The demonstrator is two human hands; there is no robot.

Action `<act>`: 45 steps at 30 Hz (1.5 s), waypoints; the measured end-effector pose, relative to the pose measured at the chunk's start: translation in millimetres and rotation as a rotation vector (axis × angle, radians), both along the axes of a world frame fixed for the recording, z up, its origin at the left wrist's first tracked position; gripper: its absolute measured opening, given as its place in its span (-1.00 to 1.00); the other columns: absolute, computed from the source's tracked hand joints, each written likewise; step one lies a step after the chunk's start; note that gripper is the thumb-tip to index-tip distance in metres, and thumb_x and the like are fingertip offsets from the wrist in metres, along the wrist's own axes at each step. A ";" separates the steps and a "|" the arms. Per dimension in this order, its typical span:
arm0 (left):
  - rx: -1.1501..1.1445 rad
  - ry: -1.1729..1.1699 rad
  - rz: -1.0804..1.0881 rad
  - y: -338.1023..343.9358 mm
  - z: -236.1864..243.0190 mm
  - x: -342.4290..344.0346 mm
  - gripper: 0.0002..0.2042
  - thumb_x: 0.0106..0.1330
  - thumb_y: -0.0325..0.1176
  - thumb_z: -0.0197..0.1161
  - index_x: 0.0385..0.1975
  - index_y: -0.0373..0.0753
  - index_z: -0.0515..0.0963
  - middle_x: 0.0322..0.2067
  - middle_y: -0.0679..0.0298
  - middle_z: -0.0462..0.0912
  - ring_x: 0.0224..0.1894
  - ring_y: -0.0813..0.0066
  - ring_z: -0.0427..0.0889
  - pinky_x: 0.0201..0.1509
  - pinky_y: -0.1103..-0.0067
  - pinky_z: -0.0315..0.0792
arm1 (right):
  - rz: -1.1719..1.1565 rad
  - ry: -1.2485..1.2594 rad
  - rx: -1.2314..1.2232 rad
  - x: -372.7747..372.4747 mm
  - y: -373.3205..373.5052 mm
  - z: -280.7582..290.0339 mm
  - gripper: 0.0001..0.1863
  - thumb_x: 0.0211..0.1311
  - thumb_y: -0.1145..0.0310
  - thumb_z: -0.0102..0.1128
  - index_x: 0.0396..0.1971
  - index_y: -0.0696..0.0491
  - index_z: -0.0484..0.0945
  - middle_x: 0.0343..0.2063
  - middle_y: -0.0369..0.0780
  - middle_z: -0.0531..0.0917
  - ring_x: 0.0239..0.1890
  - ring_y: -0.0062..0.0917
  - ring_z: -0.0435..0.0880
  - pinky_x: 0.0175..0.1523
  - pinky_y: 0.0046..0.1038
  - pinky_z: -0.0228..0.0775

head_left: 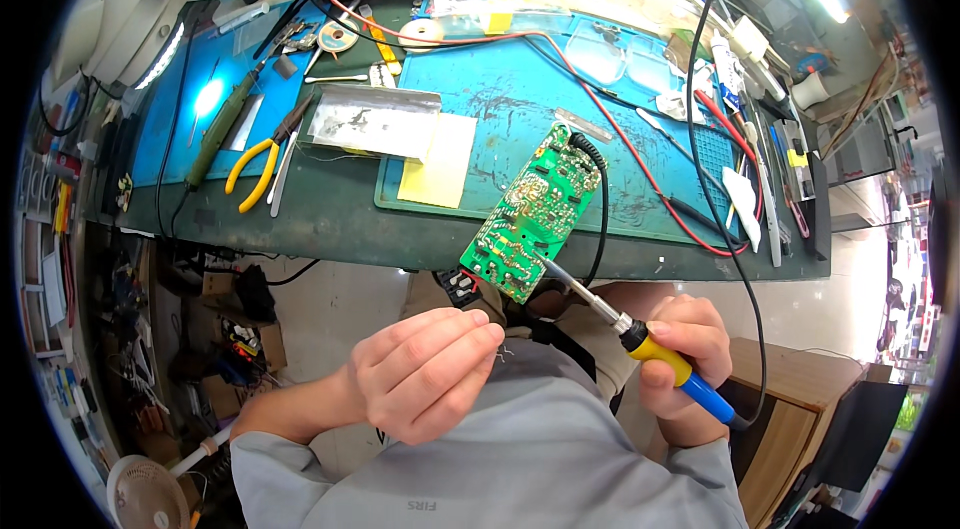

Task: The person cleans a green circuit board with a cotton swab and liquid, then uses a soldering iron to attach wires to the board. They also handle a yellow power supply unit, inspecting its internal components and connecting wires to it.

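My right hand (685, 354) grips a soldering iron (665, 359) by its yellow and blue handle. The metal tip reaches over the lower right part of a green circuit board (535, 214); whether it touches is too fine to tell. A black socket (460, 287) with a bit of red wire hangs off the board's lower left corner, and a coiled black cable (603, 219) runs along its right side. Just below the socket, my left hand (430, 374) is closed in a pinch. Thin silvery strands show beside its fingertips, but what it holds is hidden.
The board overlaps the front of a blue work mat (480, 79) on a dark bench. Left of it lie a metal tray (375, 122), yellow paper (440, 164), yellow-handled pliers (262, 164) and a green pen-shaped tool (222, 129). Red and black cables (640, 159) cross the right side.
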State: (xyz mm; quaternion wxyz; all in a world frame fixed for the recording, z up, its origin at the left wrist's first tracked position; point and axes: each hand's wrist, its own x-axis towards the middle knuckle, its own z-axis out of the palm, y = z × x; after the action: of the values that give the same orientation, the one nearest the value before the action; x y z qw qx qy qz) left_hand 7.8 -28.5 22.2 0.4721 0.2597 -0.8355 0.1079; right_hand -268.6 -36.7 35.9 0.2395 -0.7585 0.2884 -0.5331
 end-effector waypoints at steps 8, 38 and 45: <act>0.210 0.006 -0.028 -23.8 20.1 9.5 -0.86 0.11 -0.61 0.43 -0.42 -0.32 0.57 -0.26 0.10 0.75 -0.25 0.33 0.76 -0.19 0.52 0.65 | -0.085 -0.160 0.095 -10.7 -11.8 4.8 -0.59 0.15 0.29 0.58 -0.16 0.10 0.51 -0.44 -0.27 0.55 -0.44 -0.58 0.51 -0.36 -0.56 0.30; 1.251 0.652 -0.231 -180.3 43.8 28.8 -0.94 0.35 -0.62 0.28 -0.24 -0.37 0.58 -0.32 0.22 0.74 -0.23 0.53 0.77 -0.13 0.63 0.65 | -0.895 0.501 0.076 3.6 -393.2 322.7 -0.60 0.18 0.00 0.38 -0.32 0.09 0.79 -0.30 -0.11 0.80 -0.22 -0.26 0.78 0.00 -0.25 0.54; 1.289 0.620 -0.220 -176.1 48.7 24.1 -0.94 0.36 -0.63 0.27 -0.23 -0.38 0.57 -0.31 0.24 0.72 -0.23 0.51 0.77 -0.13 0.62 0.65 | -0.112 -0.324 0.179 9.1 -433.4 301.6 -0.79 0.35 0.43 0.16 -0.53 -0.04 0.52 -0.66 -0.30 0.51 -0.73 -0.58 0.40 -0.68 -0.50 0.09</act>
State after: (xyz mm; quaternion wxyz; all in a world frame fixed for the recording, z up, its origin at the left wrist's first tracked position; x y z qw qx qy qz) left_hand 31.9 -204.6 70.8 0.4485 0.4195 -0.5821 -0.5330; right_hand -259.5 -470.1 337.5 0.3192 -0.6211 0.3341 -0.6330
